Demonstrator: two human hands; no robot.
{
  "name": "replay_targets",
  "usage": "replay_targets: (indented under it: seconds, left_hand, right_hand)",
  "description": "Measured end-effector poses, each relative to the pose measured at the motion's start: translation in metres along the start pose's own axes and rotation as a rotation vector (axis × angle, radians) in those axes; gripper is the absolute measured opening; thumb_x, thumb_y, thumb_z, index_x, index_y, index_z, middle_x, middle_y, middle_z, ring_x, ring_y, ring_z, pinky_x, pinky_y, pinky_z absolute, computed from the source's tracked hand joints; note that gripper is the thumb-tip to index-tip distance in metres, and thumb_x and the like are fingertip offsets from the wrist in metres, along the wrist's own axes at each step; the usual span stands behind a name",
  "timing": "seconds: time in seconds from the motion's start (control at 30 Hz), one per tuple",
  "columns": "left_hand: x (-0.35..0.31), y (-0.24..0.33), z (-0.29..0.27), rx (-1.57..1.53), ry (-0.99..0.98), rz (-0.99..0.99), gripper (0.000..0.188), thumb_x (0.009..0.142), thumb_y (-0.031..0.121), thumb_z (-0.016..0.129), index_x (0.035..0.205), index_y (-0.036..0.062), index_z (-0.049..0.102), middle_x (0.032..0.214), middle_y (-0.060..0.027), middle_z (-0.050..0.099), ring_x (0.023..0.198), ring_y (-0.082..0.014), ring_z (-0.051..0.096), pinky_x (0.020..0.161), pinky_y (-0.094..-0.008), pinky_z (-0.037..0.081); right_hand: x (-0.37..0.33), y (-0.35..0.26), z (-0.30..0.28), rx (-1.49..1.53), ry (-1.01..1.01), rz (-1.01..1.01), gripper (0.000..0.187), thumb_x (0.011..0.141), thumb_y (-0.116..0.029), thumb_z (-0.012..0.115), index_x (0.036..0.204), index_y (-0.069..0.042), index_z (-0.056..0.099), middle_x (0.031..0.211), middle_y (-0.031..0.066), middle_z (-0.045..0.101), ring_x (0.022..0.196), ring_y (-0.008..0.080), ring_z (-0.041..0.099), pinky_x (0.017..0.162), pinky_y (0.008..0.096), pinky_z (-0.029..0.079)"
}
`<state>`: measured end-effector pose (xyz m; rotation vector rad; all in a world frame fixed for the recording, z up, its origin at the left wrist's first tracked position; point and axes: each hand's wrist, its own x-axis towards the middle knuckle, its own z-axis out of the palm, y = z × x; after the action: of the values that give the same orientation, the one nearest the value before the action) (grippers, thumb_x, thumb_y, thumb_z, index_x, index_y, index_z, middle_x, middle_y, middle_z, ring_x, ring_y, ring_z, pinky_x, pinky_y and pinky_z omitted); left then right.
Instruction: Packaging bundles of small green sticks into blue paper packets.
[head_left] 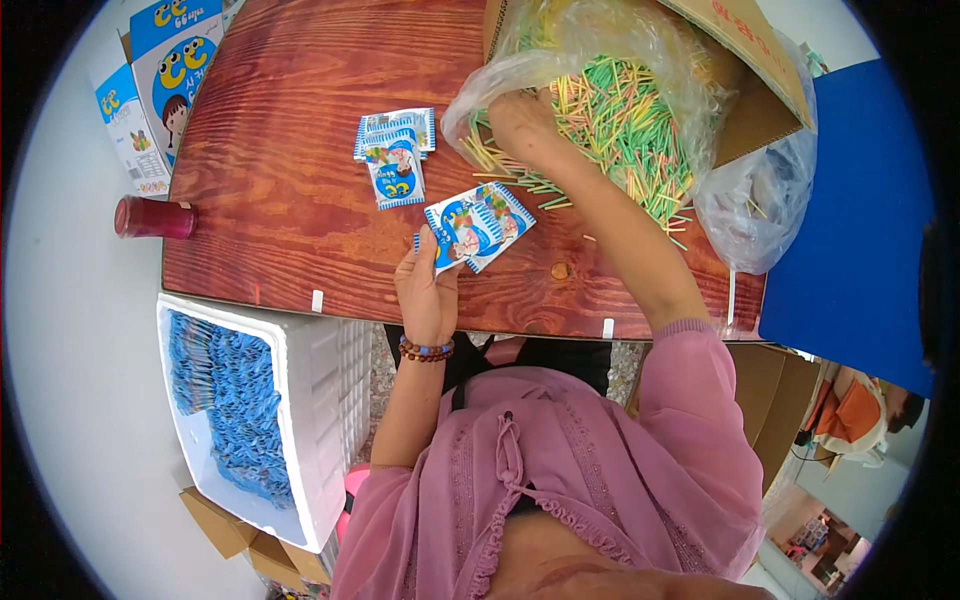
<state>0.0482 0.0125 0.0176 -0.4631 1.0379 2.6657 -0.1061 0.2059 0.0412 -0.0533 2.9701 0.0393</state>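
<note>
My left hand (428,290) is closed on small blue-and-white snack packets (463,232), gripping them at their lower left corner over the table's front part. At least two packets overlap there, fanned to the right. My right hand (522,125) reaches into the left side of a heap of thin green, yellow and pink candy sticks (625,130). Its fingertips are hidden in the heap and by the clear plastic bag (750,215) around it. Between the hands and a little left, a few more blue-and-white packets (397,165) lie overlapping on the wooden table (290,130).
An opened cardboard box (745,50) holds the bag at the far right. At the table's left edge is a red jar (158,217). Printed blue-and-white cartons (175,75) stand beyond it. Below, a white foam box (300,380) contains many blue packets (235,410). A blue panel (850,220) adjoins the right.
</note>
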Motion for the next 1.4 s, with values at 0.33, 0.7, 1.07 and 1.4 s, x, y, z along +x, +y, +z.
replay_targets:
  seconds: [0.33,0.7,1.07,1.4]
  left_hand:
    - [-0.003,-0.004,0.009,-0.015,-0.022,-0.013,0.022,0.098,0.023,0.057,0.101,0.0030,0.067,0.100,-0.0047,0.070,0.087,-0.0117,0.066,0.074,-0.0267,0.054]
    - [0.005,-0.011,0.038,-0.074,-0.120,-0.098,0.022,0.099,0.024,0.055,0.104,0.0044,0.065,0.104,-0.0047,0.069,0.095,-0.0141,0.064,0.079,-0.0299,0.052]
    - [0.022,-0.040,0.070,-0.085,-0.231,-0.130,0.029,0.101,0.032,0.051,0.104,0.0072,0.066,0.100,-0.0008,0.068,0.088,-0.0111,0.061,0.074,-0.0286,0.048]
    - [0.023,-0.043,0.068,-0.114,-0.300,-0.118,0.029,0.101,0.030,0.050,0.106,0.0053,0.064,0.103,-0.0023,0.068,0.092,-0.0122,0.062,0.078,-0.0302,0.050]
  right_hand:
    - [-0.029,0.049,0.013,0.510,0.295,-0.208,0.032,0.089,-0.010,0.053,0.120,-0.003,0.056,0.113,0.0211,0.064,0.102,0.0350,0.062,0.099,0.0522,0.031]
    - [-0.074,0.075,0.021,1.897,0.484,-0.008,0.017,0.100,-0.013,0.047,0.109,-0.001,0.055,0.103,0.0110,0.064,0.105,0.0241,0.059,0.105,0.0406,0.037]
    - [-0.140,0.012,-0.018,2.236,0.871,-0.418,0.012,0.101,-0.016,0.045,0.109,-0.009,0.051,0.102,0.0126,0.064,0.118,0.0363,0.054,0.109,0.0543,0.030]
    - [-0.151,-0.007,-0.014,2.278,0.810,-0.338,0.012,0.100,-0.016,0.046,0.109,-0.008,0.046,0.104,0.0185,0.064,0.120,0.0368,0.052,0.105,0.0508,0.035]
